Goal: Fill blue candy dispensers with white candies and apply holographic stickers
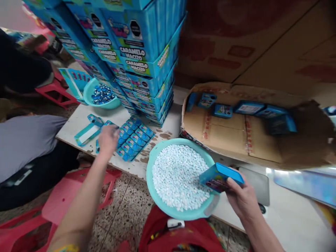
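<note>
In my right hand (240, 194) is a small blue box (219, 176), tilted over the right side of a turquoise basin (149, 171) full of small pale candies (181, 175). My left hand (109, 140) is over the left end of rows of small blue packs (135, 138) on the table; its fingers are blurred, and anything between them is hidden. Beside it lie an open blue box with a white inside (88, 134) and a few loose packs.
Tall stacks of blue display boxes (136, 49) rise behind the packs. A smaller bowl (112, 103) holds blue wrapped pieces. An open cardboard carton (228, 133) with blue boxes inside stands right. Left are a person in grey (31, 140) and red stools (63, 196).
</note>
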`<state>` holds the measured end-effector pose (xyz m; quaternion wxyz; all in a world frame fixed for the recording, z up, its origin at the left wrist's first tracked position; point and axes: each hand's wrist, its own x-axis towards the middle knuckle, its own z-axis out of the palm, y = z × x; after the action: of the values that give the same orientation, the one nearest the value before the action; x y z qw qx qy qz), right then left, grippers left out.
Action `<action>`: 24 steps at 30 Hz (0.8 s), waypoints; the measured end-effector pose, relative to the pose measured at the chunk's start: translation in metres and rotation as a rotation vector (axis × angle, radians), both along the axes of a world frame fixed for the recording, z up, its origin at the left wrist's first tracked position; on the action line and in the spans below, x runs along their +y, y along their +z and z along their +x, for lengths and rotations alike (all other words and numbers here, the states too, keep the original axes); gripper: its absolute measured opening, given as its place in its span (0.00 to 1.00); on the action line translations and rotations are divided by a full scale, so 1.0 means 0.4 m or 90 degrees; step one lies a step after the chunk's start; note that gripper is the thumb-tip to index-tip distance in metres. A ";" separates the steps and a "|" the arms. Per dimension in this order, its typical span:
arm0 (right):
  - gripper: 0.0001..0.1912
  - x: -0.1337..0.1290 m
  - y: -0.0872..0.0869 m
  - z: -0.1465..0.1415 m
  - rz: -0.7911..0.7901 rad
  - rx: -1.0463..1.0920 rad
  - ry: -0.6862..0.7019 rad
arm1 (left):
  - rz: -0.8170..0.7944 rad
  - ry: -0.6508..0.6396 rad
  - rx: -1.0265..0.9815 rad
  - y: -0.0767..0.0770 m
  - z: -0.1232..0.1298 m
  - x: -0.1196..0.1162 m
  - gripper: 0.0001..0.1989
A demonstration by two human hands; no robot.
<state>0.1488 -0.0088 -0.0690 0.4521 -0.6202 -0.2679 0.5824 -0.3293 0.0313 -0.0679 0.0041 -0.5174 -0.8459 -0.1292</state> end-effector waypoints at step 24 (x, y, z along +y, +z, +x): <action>0.26 -0.011 -0.017 0.028 -0.127 0.075 -0.072 | -0.007 0.177 -0.215 0.038 -0.147 -0.029 0.16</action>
<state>0.1601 -0.0132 -0.0760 0.4348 -0.6408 -0.1462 0.6155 -0.3883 0.0198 -0.0529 -0.1224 -0.3668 -0.8986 -0.2075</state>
